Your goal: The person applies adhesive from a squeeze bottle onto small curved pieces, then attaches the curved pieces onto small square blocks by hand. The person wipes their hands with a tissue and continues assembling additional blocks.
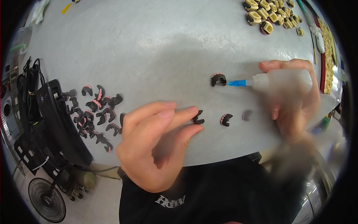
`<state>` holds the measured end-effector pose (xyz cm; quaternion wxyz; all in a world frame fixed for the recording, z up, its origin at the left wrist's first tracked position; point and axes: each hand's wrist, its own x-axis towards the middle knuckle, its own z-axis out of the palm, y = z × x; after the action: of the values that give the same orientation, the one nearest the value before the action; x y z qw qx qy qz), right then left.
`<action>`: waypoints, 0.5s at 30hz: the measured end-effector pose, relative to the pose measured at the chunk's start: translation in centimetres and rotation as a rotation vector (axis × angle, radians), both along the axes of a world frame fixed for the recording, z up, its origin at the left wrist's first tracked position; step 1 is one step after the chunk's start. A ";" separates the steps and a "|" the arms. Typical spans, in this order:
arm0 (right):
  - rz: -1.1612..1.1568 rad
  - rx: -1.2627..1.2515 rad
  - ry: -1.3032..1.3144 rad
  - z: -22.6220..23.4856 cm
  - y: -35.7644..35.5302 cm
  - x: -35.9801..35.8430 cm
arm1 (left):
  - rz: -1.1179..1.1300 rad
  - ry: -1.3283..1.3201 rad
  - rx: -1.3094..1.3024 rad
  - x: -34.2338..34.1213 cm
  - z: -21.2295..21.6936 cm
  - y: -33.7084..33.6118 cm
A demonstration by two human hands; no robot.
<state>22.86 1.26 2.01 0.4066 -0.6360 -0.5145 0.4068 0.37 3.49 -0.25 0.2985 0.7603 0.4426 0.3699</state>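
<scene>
Between the thumb and finger of my left hand [158, 142] is a small black arch-shaped piece [200, 118], held at or just above the grey table. My right hand [298, 100] grips a translucent squeeze bottle [282, 80], tipped on its side. The bottle's blue needle tip [237, 83] points left, and its thin needle reaches another black arch piece with a pink beaded rim [219, 79]. I cannot tell whether the needle touches that piece. To the right of my left fingertips lies a similar pink-rimmed arch [226, 120], and a blurred dark one [247, 115] is beyond it.
Several more black arches with pink rims [91, 105] lie in a loose group at the left, beside a black device with cables [63, 123]. Cream-and-dark pieces [274, 15] cluster at the far right. Below the table's left edge, a fan [46, 201] stands.
</scene>
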 end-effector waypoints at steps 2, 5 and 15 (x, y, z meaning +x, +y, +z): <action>-0.008 -0.003 0.008 0.1 0.0 0.0 | -0.002 -0.011 0.002 0.0 0.0 0.0; -0.039 -0.031 0.017 0.3 -0.1 0.0 | -0.021 -0.002 0.004 -0.1 0.0 0.1; -0.134 -0.059 0.001 0.5 -0.2 -0.4 | -0.025 0.020 -0.008 -0.2 0.2 0.1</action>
<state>22.49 1.10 2.50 0.4140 -0.6806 -0.4585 0.3940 0.18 3.58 -0.09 0.3018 0.7683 0.4375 0.3566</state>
